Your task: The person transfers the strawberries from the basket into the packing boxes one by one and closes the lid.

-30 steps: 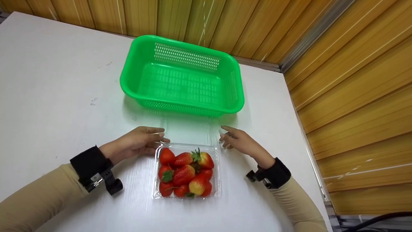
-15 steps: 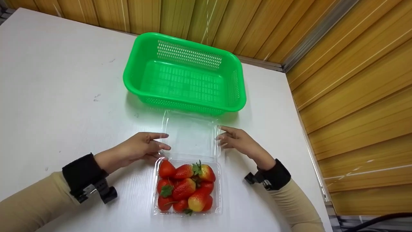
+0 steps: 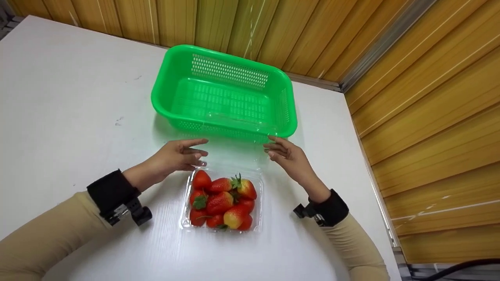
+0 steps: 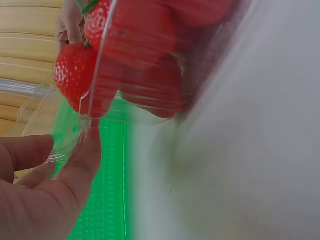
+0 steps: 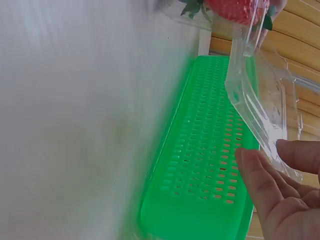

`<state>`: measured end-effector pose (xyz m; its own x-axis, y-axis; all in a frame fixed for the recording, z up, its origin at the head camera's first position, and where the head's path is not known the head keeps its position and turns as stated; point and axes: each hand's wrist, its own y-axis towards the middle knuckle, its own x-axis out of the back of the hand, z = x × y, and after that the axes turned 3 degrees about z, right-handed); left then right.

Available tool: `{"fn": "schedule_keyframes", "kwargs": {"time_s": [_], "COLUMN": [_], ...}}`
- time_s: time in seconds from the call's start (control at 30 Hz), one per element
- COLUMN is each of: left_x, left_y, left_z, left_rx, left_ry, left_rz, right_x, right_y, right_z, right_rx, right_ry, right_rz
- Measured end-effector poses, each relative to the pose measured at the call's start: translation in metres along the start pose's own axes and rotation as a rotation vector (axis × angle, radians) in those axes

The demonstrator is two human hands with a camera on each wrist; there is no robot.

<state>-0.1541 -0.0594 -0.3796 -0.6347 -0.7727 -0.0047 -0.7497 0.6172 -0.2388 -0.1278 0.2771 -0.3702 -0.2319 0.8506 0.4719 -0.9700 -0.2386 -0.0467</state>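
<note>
A clear plastic clamshell box (image 3: 261,218) full of red strawberries (image 3: 220,203) stands on the white table, in front of the basket. Its hinged transparent lid (image 3: 242,121) is raised at the far side and overlaps the basket's near wall in the head view. My left hand (image 3: 177,156) holds the lid's left side, thumb and fingers on either face of the plastic edge (image 4: 65,147). On the right, my right hand (image 3: 287,156) has a lid corner (image 5: 272,145) between thumb and fingers. In the left wrist view strawberries press against the box wall.
A green perforated basket (image 3: 164,105) stands just beyond the box, with nothing in it. Wood-look wall panels (image 3: 422,128) border the table (image 3: 78,97) at the back and right.
The lid has swung up from lying low behind the box. The box first slid toward me, then away toward the basket, and both hands have moved forward with the lid.
</note>
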Motion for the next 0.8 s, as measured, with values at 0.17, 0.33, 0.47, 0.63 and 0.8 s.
{"fn": "schedule_keyframes", "kwargs": {"time_s": [0.17, 0.33, 0.47, 0.63, 0.8], "left_x": [0.004, 0.006, 0.009, 0.014, 0.013], "left_y": [0.008, 0.015, 0.021, 0.029, 0.028], "left_z": [-0.002, 0.001, 0.001, 0.002, 0.007], "left_rx": [-0.048, -0.049, -0.01, 0.021, 0.05], "left_ry": [0.017, -0.023, -0.128, -0.19, -0.135], "left_rz": [-0.05, -0.112, -0.163, -0.197, -0.2], "right_x": [0.0, -0.001, -0.002, -0.006, -0.009], "right_y": [0.006, 0.014, 0.019, 0.021, 0.011], "right_z": [0.005, 0.008, 0.01, 0.008, 0.006], "right_rx": [0.055, 0.112, 0.157, 0.224, 0.309], "right_ry": [0.013, 0.04, 0.043, 0.024, -0.053], "right_rz": [-0.07, -0.069, -0.089, -0.123, -0.135]}}
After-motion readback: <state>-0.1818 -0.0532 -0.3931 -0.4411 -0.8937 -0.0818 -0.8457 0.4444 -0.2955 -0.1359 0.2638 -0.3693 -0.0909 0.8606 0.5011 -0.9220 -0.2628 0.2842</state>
